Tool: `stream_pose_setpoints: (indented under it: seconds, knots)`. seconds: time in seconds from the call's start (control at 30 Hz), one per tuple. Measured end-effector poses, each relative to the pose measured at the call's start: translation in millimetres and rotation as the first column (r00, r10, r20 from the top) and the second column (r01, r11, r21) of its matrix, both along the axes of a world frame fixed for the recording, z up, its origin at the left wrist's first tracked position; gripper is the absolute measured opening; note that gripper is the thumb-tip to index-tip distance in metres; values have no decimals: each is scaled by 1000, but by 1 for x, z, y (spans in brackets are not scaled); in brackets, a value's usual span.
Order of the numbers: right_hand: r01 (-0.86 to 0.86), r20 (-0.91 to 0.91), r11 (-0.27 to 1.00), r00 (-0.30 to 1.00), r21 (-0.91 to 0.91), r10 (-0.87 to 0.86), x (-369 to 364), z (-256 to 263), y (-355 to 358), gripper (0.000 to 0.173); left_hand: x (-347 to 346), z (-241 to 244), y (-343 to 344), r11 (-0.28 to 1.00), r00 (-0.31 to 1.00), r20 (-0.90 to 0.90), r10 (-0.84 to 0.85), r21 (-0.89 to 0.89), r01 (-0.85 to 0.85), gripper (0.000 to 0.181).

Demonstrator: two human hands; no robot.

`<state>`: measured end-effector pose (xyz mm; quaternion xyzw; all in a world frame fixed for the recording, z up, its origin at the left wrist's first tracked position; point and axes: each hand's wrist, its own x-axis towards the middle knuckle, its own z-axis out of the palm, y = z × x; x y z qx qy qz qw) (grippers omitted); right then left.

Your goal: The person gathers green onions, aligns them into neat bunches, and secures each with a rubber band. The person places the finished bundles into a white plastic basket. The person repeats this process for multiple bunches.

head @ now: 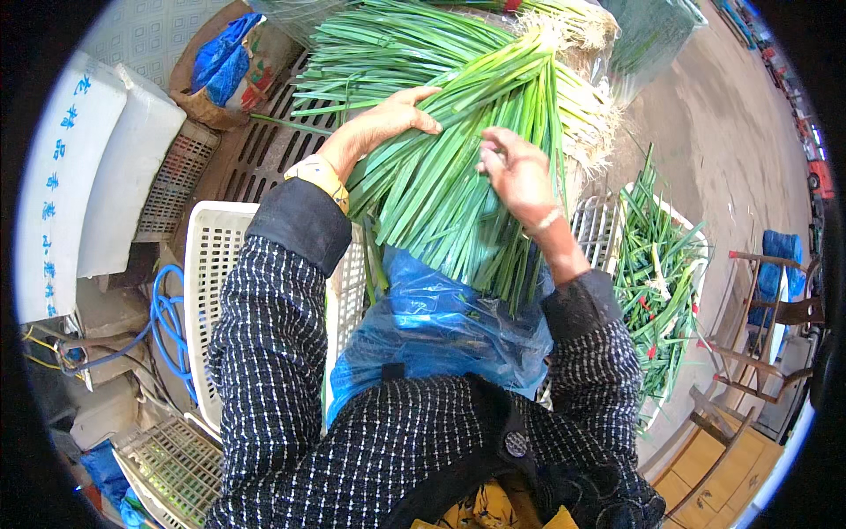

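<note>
A large bunch of long green leafy vegetables, garlic chives or similar (436, 192), fans out over blue plastic (436, 317) on my lap. Its pale, rooted ends point up and to the right. On the left edge of the fan rests my left hand (403, 116), thumb and fingers spread over the leaves. My right hand (515, 168) is above the right part of the leaves with its fingers curled; whether it pinches a leaf cannot be told. More greens (390, 53) lie beyond, their whitish roots (588, 119) at the right.
A white perforated crate (205, 278) stands at my left, near a blue hose (168, 324). White foam boxes (73, 192) with writing are farther left. At right, a white container (702, 284) holds loose green leaves (654, 317). Wooden chairs (747, 370) stand beyond it.
</note>
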<state>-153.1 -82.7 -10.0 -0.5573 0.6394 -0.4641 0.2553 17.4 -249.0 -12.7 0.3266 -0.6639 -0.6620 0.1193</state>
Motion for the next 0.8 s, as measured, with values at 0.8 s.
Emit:
stream_pose_setpoints:
  seconds: [0.8]
  knots:
    - [-108, 681, 881, 680, 460, -272, -26, -16, -32, 10, 14, 14, -2, 997, 999, -51, -4, 81, 8, 70]
